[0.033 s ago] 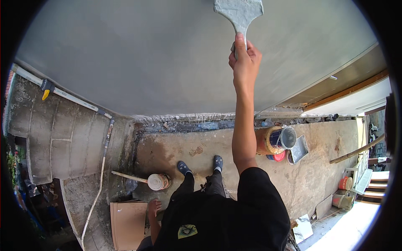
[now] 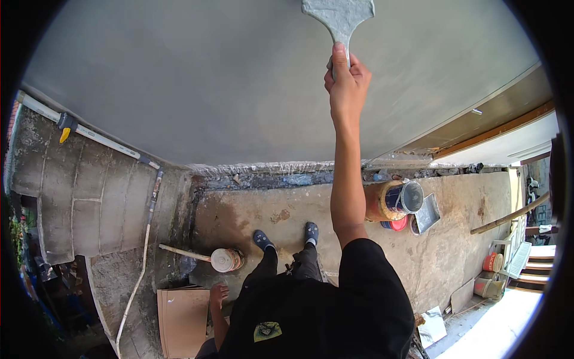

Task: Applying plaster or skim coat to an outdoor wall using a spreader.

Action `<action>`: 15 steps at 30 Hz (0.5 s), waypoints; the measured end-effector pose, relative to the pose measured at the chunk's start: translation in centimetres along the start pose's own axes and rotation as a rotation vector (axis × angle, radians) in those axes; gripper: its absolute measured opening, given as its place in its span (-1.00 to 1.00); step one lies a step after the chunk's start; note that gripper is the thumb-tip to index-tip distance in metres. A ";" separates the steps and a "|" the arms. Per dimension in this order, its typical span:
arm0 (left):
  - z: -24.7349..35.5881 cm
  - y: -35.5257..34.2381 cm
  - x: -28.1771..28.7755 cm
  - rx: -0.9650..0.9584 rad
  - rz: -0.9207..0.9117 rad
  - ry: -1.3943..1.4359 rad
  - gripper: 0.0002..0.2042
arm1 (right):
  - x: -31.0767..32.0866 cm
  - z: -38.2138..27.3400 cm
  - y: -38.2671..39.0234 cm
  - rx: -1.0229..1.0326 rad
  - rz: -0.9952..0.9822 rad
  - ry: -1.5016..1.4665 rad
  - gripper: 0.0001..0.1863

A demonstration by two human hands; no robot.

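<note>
My right hand [image 2: 347, 81] reaches up in front of a large grey wall [image 2: 209, 78]. It grips the handle of a wide flat paint brush [image 2: 339, 18], with the thumb along its front. Grey paint coats the brush, and its far end lies beyond the picture's top edge, so its bristles do not show. Low at my side hangs my left hand [image 2: 219, 295], fingers loosely bent with nothing seen in them. It is nearest to brown cardboard sheets [image 2: 182, 323] and a round pale-topped bucket [image 2: 225, 261] on the ground.
Right of my arm stand an open dark blue bucket [image 2: 405, 197] and a grey paint tray [image 2: 426, 213]. A wooden stick [image 2: 185, 252] reaches toward the pale-topped bucket. White pipe [image 2: 146, 239] runs along the left block wall. A pole [image 2: 508, 213] slants at right.
My right hand and the brush have shifted slightly up and left along the wall. My left hand has hardly moved.
</note>
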State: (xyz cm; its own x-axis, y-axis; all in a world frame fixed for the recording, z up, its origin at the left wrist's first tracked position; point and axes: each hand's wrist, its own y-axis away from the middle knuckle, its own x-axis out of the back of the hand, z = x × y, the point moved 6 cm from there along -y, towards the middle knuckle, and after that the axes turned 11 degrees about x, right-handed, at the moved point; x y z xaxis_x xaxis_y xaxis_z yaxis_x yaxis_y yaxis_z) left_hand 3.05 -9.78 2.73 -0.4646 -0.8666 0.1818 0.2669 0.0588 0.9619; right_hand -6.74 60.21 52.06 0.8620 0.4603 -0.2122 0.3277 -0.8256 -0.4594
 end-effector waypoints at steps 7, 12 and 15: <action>-1.7 1.5 3.6 -0.002 -0.005 0.002 -0.64 | 2.4 24.8 13.5 -0.257 0.108 0.259 -0.54; -9.3 1.8 6.7 0.236 0.003 0.007 -0.61 | 12.3 43.2 26.8 -0.653 0.013 0.899 -0.52; -10.7 1.8 7.8 0.308 0.012 0.130 -0.66 | 13.7 46.3 27.4 -0.808 0.070 0.939 -0.52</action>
State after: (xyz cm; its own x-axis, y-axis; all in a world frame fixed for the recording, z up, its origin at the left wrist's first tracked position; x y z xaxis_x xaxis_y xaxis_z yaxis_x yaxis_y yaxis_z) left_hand 8.92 -21.72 3.73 -0.3463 -0.9197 0.1848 -0.0053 0.1990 0.9800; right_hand -3.87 58.97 -3.38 0.7213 0.2701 0.6378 0.1265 -0.9567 0.2621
